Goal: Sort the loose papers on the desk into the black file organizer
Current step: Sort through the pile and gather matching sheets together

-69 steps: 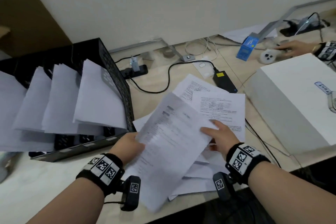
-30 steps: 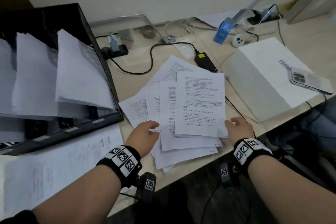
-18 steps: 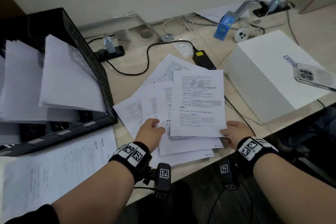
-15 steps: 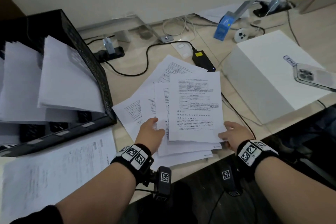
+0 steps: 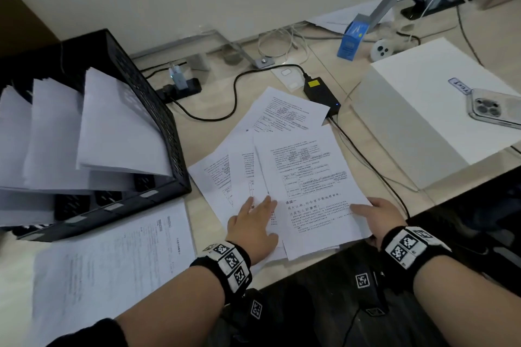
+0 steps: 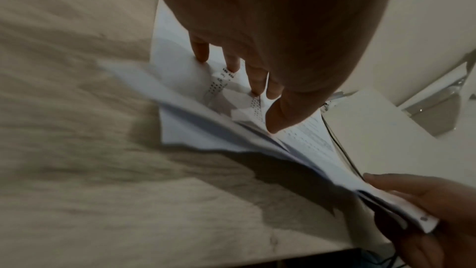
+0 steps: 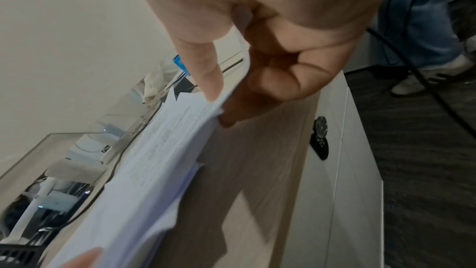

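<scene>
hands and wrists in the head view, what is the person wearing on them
Both hands are bare. The left hand and the right hand each have a black wristband faced with white square tiles printed in black coded patterns. Under each wrist hangs a small black camera unit bearing a similar tag. A dark sleeve edge shows on the left forearm.

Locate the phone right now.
Head view, far right: the phone lies camera side up on the white box, right of the black power adapter.

An office: desk point(image 5: 214, 98) with printed papers point(image 5: 307, 177), file organizer point(image 5: 158, 121), power cables point(image 5: 234, 93).
</scene>
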{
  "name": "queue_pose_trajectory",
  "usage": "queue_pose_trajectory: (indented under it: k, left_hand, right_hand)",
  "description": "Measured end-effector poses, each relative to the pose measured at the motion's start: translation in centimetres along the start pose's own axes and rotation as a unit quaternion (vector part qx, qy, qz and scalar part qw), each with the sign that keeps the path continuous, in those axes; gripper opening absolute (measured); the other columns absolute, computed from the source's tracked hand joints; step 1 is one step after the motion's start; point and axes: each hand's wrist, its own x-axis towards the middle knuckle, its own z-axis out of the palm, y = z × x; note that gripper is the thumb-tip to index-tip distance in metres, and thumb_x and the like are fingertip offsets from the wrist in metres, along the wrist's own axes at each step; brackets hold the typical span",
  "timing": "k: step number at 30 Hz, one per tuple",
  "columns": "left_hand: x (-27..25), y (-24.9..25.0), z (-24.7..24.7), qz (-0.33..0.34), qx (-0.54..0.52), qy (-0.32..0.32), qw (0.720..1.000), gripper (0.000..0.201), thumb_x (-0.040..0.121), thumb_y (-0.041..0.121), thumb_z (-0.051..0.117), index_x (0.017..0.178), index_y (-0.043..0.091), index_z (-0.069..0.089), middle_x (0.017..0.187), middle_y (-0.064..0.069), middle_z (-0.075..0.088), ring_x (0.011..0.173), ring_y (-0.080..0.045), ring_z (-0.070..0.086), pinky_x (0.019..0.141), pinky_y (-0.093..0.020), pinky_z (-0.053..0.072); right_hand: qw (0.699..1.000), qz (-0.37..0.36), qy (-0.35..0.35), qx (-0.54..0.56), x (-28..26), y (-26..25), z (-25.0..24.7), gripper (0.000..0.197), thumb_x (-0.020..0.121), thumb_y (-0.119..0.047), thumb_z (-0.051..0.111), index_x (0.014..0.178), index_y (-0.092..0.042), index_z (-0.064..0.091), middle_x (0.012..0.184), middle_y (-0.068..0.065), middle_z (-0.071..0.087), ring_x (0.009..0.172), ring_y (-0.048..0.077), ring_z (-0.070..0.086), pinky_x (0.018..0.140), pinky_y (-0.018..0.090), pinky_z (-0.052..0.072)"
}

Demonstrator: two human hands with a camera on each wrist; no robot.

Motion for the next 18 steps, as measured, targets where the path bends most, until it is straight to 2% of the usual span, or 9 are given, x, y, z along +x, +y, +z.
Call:
queue_pose_trajectory:
  k: [1,2,3,5,7,10,14,16,18]
  left_hand:
    - [-0.1,-0.3,0.1,0.006,0.016,-0.006,1.000,0.079,0.092,0.035,0.050,0.159,0.036,0.008,0.169,0.016,0.000,0.156,-0.016,-0.009,0.122,-0.050,0.009]
    - [-0.2,-0.6,0.2,0.010,0.024,-0.009,1.000,0.081,0.092,0.036,0.050,0.159,0.038,0.004,0.169,0.015,-0.005,0.156,-0.016,-0.010,0.122,-0.050,0.008]
    - [-0.3,-1.0,0.4,0.009,0.026,-0.009,1.000,0.084,0.092,0.038,0.050,0.159,0.039,0.000,0.168,0.014,-0.011,0.155,-0.015,-0.012,0.123,-0.049,0.006]
    - [-0.6,-1.7,0.7,-0.007,0.021,0.009,1.000,0.088,0.092,0.041,0.051,0.159,0.038,-0.006,0.167,0.011,-0.018,0.155,-0.013,-0.013,0.123,-0.047,0.005]
    - [-0.6,-2.2,0.8,-0.024,-0.002,0.044,0.999,0.090,0.092,0.043,0.053,0.159,0.037,-0.006,0.168,0.011,-0.014,0.156,-0.015,-0.007,0.124,-0.046,0.007]
    - [-0.5,-2.1,0.5,-0.045,-0.045,0.077,0.995,0.095,0.088,0.046,0.061,0.159,0.037,-0.002,0.169,0.007,-0.007,0.155,-0.020,0.002,0.125,-0.046,0.013]
    - [-0.4,-1.3,0.6,-0.073,0.027,0.054,0.995,0.117,0.078,0.056,0.072,0.158,0.036,-0.011,0.168,0.001,-0.016,0.156,-0.027,-0.004,0.123,-0.049,0.014]
    - [-0.4,-1.1,0.8,-0.073,0.029,0.047,0.996,0.124,0.074,0.059,0.074,0.157,0.036,-0.016,0.168,0.005,-0.016,0.156,-0.026,-0.006,0.122,-0.051,0.013]
    - [-0.4,-1.2,0.8,-0.057,0.030,0.044,0.997,0.125,0.072,0.061,0.073,0.157,0.038,-0.016,0.168,0.012,-0.011,0.155,-0.024,-0.005,0.121,-0.052,0.013]
  right_hand:
    - [1.000,0.011,-0.022,-0.010,-0.2,0.1,-0.1,0.040,0.083,-0.011,0.075,0.120,-0.002,0.063,0.103,0.016,0.071,0.084,0.035,0.068,0.063,0.039,0.056]
    - [0.999,0.016,-0.041,-0.018,-0.6,0.2,-0.2,0.032,0.085,-0.008,0.074,0.115,-0.001,0.066,0.096,0.018,0.072,0.078,0.033,0.067,0.056,0.032,0.051]
    - [0.999,0.018,-0.047,-0.014,-0.6,0.5,-0.4,0.026,0.087,-0.006,0.072,0.112,-0.001,0.067,0.094,0.019,0.073,0.076,0.033,0.067,0.056,0.030,0.048]
    - [1.000,0.001,-0.023,0.013,-0.6,0.9,-1.1,0.021,0.089,-0.005,0.070,0.110,-0.006,0.069,0.095,0.017,0.073,0.082,0.034,0.068,0.063,0.035,0.052]
    - [0.999,-0.009,-0.002,0.053,-0.8,0.9,-1.6,0.013,0.091,-0.007,0.067,0.102,-0.014,0.068,0.097,0.015,0.073,0.087,0.035,0.068,0.072,0.041,0.054]
    - [0.998,-0.005,-0.021,0.059,-1.4,0.7,-1.8,0.011,0.093,-0.005,0.065,0.095,-0.016,0.066,0.098,0.013,0.072,0.089,0.035,0.067,0.072,0.043,0.056]
    - [0.996,-0.011,-0.086,-0.017,-2.6,0.2,-0.4,0.011,0.091,-0.002,0.067,0.101,-0.007,0.069,0.100,0.013,0.073,0.091,0.034,0.069,0.072,0.041,0.058]
    - [0.995,-0.017,-0.092,-0.024,-2.9,0.1,0.4,0.016,0.090,-0.003,0.068,0.106,-0.006,0.069,0.101,0.013,0.074,0.094,0.035,0.070,0.080,0.047,0.059]
    - [0.996,-0.020,-0.085,-0.019,-2.9,0.0,0.8,0.012,0.089,-0.010,0.070,0.101,-0.011,0.070,0.101,0.011,0.075,0.096,0.035,0.071,0.087,0.053,0.058]
